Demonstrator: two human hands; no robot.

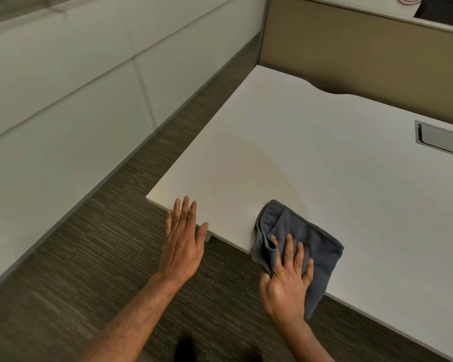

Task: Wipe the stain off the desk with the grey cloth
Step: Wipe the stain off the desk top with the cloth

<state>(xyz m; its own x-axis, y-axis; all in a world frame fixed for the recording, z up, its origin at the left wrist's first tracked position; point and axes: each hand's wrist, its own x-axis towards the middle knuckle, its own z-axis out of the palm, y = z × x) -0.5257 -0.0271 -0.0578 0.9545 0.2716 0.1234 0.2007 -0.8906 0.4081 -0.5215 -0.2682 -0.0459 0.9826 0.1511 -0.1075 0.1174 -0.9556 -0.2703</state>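
Note:
A grey cloth lies crumpled on the near edge of the white desk, part of it hanging over the edge. My right hand presses flat on the cloth's near half, fingers spread, the thumb side pinching a fold. A faint yellowish curved stain arcs across the desk's left part, just beyond the cloth. My left hand hovers open, fingers together, at the desk's near-left edge, with the fingertips over the surface and nothing in it.
A metal cable hatch is set into the desk at the right. A tan partition backs the desk. White cabinets line the left across a strip of grey carpet. A dark shoe tip shows below.

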